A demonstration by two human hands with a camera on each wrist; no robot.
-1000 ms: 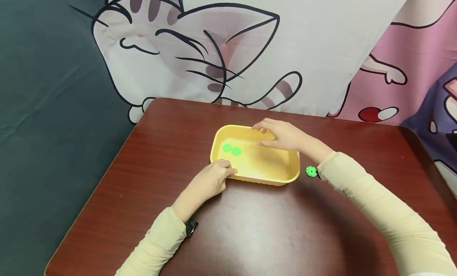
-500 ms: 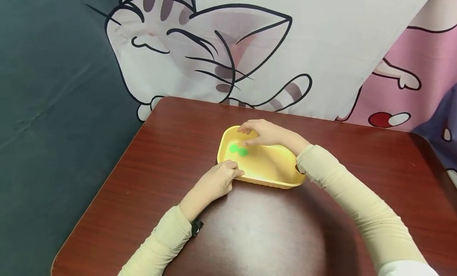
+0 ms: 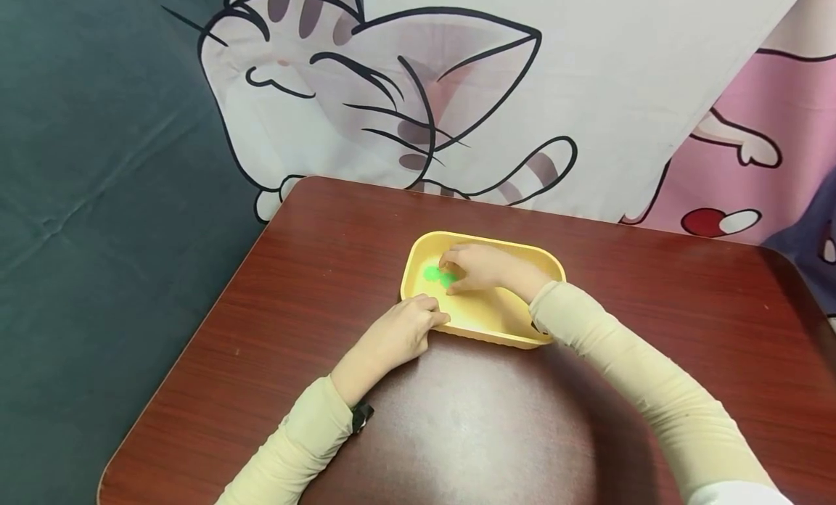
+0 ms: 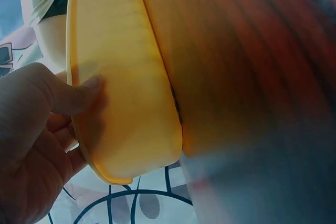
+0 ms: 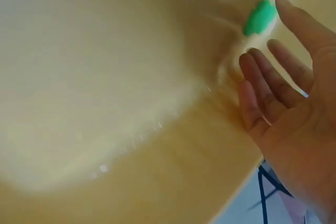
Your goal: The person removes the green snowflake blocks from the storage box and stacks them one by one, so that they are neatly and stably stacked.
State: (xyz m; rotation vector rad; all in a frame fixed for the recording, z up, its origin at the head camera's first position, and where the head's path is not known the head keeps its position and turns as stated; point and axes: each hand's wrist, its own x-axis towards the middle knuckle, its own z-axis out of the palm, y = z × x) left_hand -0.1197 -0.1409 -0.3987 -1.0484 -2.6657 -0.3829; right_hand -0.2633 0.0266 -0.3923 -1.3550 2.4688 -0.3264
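Note:
A yellow plastic tray [image 3: 483, 337] with raised walls sits on the table. My left hand [image 3: 400, 331] grips its near rim at the left; in the left wrist view the thumb [image 4: 86, 93] lies on the outer wall and the fingers go behind the rim. Inside the tray, two small green notched discs [image 3: 432, 273] lie at the left end. My right hand [image 3: 482, 267] reaches in over the right part, with fingers and thumb spread beside the discs. In the right wrist view a blurred green disc [image 5: 260, 18] shows by the thumb tip, apart from the palm.
The tray stands on a dark red-brown wooden table [image 3: 313, 273]. Behind the table hangs a cloth [image 3: 588, 70] printed with a cartoon cat. A dark green cloth [image 3: 98, 200] covers the left side.
My right hand has moved left and down into the tray, toward the green discs. A third green disc, right of the tray earlier, is out of sight now. My left hand keeps its grip.

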